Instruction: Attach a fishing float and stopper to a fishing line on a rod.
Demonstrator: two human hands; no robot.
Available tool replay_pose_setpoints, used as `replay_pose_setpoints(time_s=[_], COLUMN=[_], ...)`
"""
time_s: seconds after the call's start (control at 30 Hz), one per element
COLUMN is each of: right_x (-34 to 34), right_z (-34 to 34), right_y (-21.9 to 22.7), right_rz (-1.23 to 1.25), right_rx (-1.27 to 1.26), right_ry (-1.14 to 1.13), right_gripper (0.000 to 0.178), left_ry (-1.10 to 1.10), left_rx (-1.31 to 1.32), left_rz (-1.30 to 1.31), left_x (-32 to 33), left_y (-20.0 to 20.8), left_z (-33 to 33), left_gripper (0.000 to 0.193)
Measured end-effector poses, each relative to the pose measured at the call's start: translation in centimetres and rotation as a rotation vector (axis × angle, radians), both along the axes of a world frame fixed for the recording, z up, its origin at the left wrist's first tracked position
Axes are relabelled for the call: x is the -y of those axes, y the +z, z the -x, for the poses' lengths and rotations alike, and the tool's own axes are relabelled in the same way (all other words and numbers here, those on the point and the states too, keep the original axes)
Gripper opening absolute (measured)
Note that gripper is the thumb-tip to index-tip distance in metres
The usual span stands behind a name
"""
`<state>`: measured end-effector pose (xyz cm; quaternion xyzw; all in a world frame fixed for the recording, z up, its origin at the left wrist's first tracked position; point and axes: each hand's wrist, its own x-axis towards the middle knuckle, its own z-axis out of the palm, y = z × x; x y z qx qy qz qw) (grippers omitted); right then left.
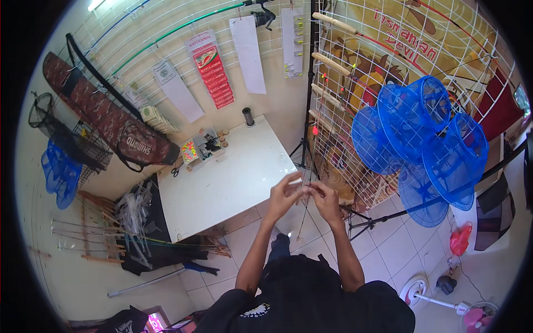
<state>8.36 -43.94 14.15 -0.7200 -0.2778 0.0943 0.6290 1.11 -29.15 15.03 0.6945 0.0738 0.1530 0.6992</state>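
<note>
Appearing only part-done, a thin rod [302, 223] is being pinched by the right hand [326, 201]; the half-curled left hand [284, 195] is being held close, grip unclear.

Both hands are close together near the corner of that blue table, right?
Not quite: the head view shows that the table is white, not blue. The left hand and right hand are indeed close together near its corner.
</note>
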Motion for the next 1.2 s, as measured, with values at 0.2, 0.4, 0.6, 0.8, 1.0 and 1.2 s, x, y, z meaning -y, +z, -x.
replay_pose_setpoints(time_s=[0.2,0.4,0.6,0.8,1.0,1.2], right_x=[-1.1,-1.8,-1.6,-1.7,-2.8,-3.8], right_z=[-1.6,-3.7,-7.0,-11.3,-15.3,-18.6], right_y=[-2.8,-5.0,-7.9,-9.5,-9.5,-8.9], right_rz=[0.09,0.106,0.121,0.163,0.127,0.195], right_rx=[0.018,0.113,0.0,0.024,-0.083,-0.004], right_ry=[-0.04,-0.162,-0.326,-0.487,-0.579,-0.574], right_gripper=[0.016,0.016,0.017,0.015,0.012,0.02], left_ry=[0.101,-0.029,-0.192,-0.367,-0.452,-0.437], left_rx=[0.245,0.201,0.16,0.089,0.052,0.022], left_rz=[-0.051,-0.089,0.027,-0.048,-0.192,-0.223], left_x=[-0.9,-2.1,-2.8,-3.5,-3.2,-3.0], left_y=[7.4,7.4,5.9,3.7,1.1,0.2], left_z=[-5.1,-10.7,-16.5,-21.1,-24.9,-27.9], left_gripper=[0.038,0.016,0.023,0.032,0.03,0.034])
